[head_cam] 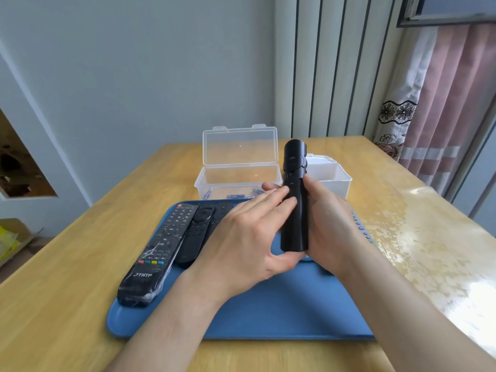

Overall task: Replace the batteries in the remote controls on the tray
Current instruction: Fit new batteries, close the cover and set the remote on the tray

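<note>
Remote held above blue tray.
Gripped by right hand; left hand flat, straight fingers pressed on it.

Table: pale yellow wood, with a shiny clear cover that catches the light on its right side.
Wall: plain grey-blue, behind the table.
Striped panel: pale with dark upright lines, right of the wall.
Curtain: pink, with a white band and a black flower pattern, far right.
Window frame: dark, top right corner.
Cardboard box: on the floor, left, something yellow inside.
</note>
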### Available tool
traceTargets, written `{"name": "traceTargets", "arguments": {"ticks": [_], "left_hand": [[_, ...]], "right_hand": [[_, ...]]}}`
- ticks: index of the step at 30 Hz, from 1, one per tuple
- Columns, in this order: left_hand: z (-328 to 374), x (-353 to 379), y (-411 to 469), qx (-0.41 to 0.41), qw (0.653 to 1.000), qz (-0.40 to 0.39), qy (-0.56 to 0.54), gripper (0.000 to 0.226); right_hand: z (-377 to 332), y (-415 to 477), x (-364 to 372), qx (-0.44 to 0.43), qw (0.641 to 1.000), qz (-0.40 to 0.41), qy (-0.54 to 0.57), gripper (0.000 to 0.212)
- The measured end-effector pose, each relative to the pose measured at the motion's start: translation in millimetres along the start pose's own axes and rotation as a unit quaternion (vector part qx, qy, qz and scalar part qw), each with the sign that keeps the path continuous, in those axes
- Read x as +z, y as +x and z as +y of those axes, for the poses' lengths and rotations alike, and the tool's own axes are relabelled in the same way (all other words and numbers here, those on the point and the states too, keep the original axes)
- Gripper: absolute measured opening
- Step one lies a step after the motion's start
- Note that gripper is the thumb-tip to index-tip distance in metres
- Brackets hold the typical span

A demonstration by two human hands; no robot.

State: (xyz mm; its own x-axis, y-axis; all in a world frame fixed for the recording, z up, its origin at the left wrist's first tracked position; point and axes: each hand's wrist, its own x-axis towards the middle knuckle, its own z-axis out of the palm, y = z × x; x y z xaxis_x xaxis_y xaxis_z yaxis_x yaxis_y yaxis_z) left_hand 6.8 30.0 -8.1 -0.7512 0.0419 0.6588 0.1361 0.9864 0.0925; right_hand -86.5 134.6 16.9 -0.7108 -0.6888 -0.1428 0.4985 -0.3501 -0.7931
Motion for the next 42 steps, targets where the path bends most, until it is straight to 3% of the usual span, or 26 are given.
{"name": "traceTargets", "arguments": {"ticks": [10,15,21,28,37,42], "left_hand": [[0.6,0.8,1.6,0.012,1.000,0.008,-0.011,0.056],[-3.9,2.3,-0.8,-0.031,0.999,0.012,-0.029,0.060],[2.7,-0.2,-0.2,-0.035,0.999,-0.011,-0.022,0.062],[-2.7,0.6,0.4,-0.044,0.999,-0.010,-0.005,0.069],[-5.1,5.9,-0.2,-0.113,0.988,0.030,-0.104,0.075],[-1.6,9.1,-0.2,-0.142,0.977,0.059,-0.146,0.074]], "right_hand": [[2.9,3.5,-2.0,0.001,1.000,0.006,0.007,0.050],[7.3,2.1,2.9,-0.008,1.000,0.009,0.011,0.040],[6.9,1.5,0.1,-0.039,0.999,0.001,-0.026,0.050],[12.0,0.7,3.7,-0.026,0.999,-0.010,-0.030,0.043],[18.3,-4.5,10.5,-0.038,0.999,-0.013,-0.001,0.037],[19.7,-5.0,11.2,-0.061,0.997,-0.007,-0.049,0.039]]}}
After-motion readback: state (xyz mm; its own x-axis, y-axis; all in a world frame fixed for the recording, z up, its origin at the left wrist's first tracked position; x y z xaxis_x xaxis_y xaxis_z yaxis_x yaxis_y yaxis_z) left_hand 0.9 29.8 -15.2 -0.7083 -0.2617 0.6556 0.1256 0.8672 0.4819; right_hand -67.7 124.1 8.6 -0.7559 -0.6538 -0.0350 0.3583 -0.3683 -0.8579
